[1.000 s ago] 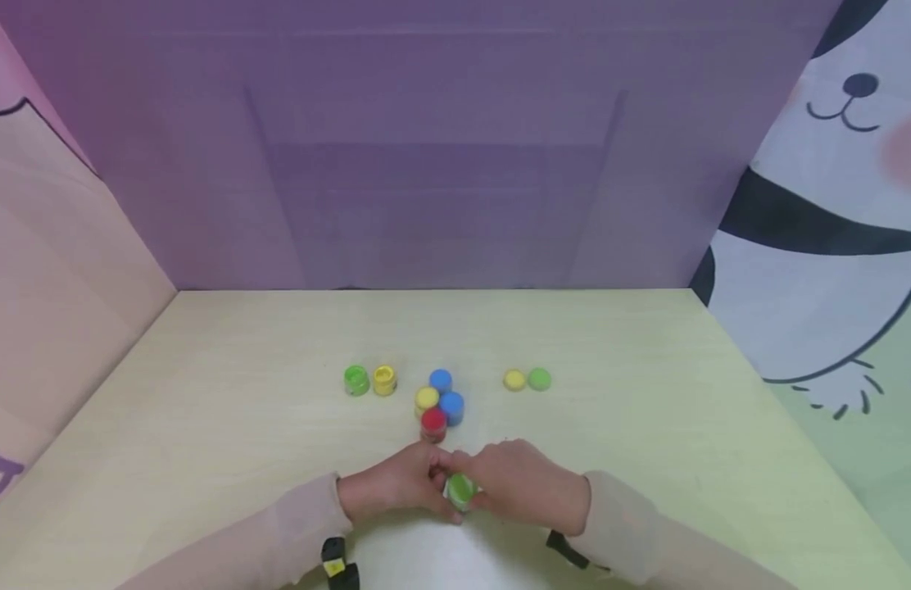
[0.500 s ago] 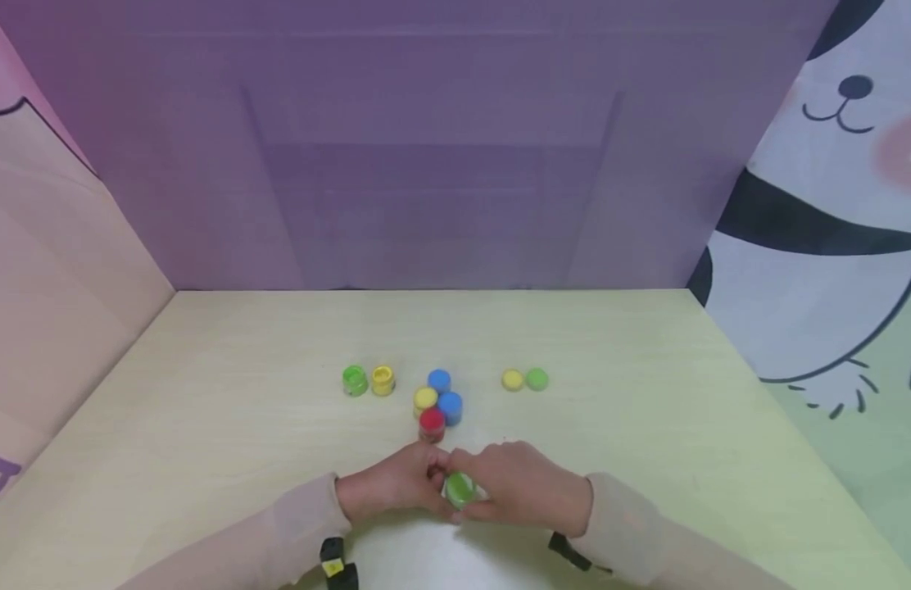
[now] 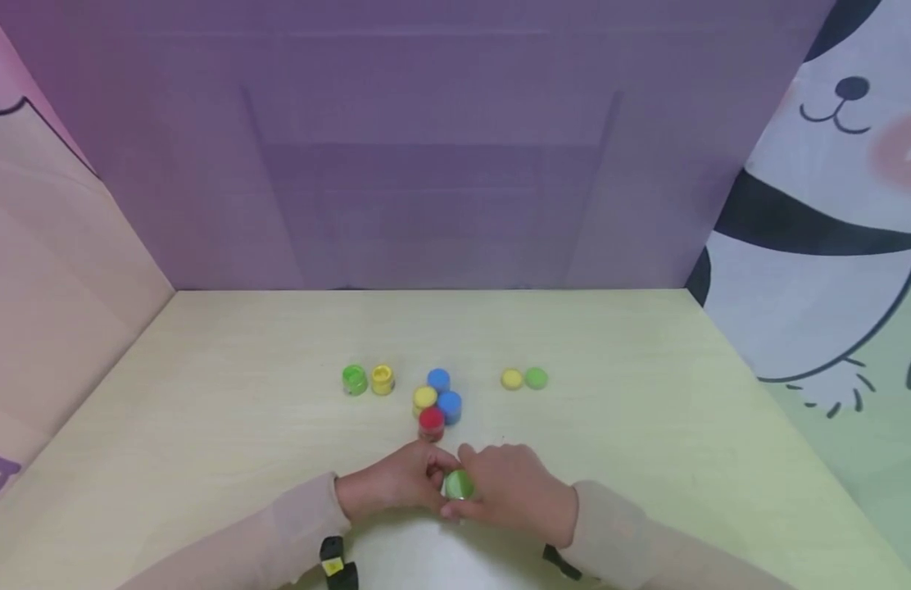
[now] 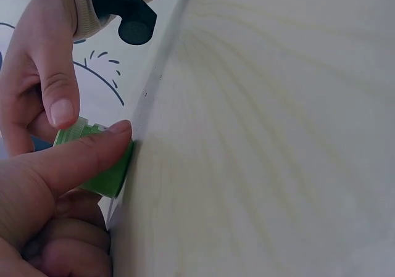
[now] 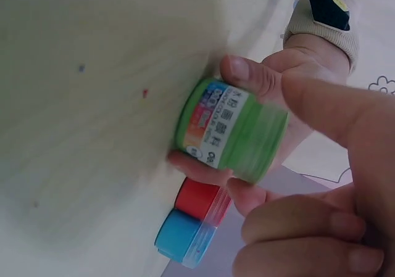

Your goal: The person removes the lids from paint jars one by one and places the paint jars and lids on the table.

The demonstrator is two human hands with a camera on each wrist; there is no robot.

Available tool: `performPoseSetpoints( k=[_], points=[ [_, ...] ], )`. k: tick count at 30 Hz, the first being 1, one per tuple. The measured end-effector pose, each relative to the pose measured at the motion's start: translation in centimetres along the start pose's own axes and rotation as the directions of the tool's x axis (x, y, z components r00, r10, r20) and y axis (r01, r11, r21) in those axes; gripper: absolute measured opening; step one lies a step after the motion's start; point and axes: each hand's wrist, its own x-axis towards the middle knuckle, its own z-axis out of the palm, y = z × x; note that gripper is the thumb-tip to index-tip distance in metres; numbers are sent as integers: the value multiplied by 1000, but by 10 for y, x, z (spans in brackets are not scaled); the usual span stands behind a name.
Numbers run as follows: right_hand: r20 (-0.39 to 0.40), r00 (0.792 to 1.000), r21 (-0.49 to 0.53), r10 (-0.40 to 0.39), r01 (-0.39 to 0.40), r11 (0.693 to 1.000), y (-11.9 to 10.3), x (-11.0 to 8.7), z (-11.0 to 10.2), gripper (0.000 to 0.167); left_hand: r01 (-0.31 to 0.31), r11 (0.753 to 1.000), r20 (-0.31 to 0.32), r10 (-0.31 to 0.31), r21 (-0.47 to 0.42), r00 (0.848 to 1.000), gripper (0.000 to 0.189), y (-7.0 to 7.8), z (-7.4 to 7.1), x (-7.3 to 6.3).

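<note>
A green paint jar (image 5: 213,123) with a printed label stands on the table between both hands, in front of the person. My left hand (image 3: 396,482) grips the jar's body from the left, its thumb (image 4: 92,150) lying across the side. From the right, my right hand (image 3: 518,493) pinches the jar's lid (image 5: 262,141) between thumb and index finger; the lid is blurred in the right wrist view. Just beyond the hands stands a red lidded jar (image 3: 431,423), with a blue lidded jar (image 3: 449,406) touching it or close behind.
A yellow lidded jar (image 3: 424,399) and another blue jar (image 3: 438,379) stand in the same cluster. To the left are a lidless green jar (image 3: 355,380) and a lidless yellow jar (image 3: 382,379). Right of the cluster lie a yellow lid (image 3: 511,378) and a green lid (image 3: 536,378).
My right hand has turned about the jar's lid, its thumb shifting left along the near side and its wrist moving slightly left and down. My left hand keeps its hold on the jar.
</note>
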Motion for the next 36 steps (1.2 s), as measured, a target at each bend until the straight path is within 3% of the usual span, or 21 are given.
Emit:
performPoseSetpoints(
  k=[15, 26, 31, 36],
  points=[
    [-22, 995, 19, -96, 96, 995, 3, 1, -2, 37, 3, 1000, -5, -4, -4, 1000, 32, -1, -1, -2],
    [42, 990, 71, -137, 134, 988, 6, 0, -7, 27, 7, 999, 14, -7, -45, 1000, 43, 0, 0, -2],
    [92, 983, 40, -157, 154, 987, 7, 1, -11, 26, 29, 999, 14, -28, -37, 999, 42, 1, -2, -2],
    [75, 974, 3, -214, 214, 977, 11, 0, -11, 30, 26, 998, 26, -25, -54, 999, 37, 0, -2, -1]
  ],
)
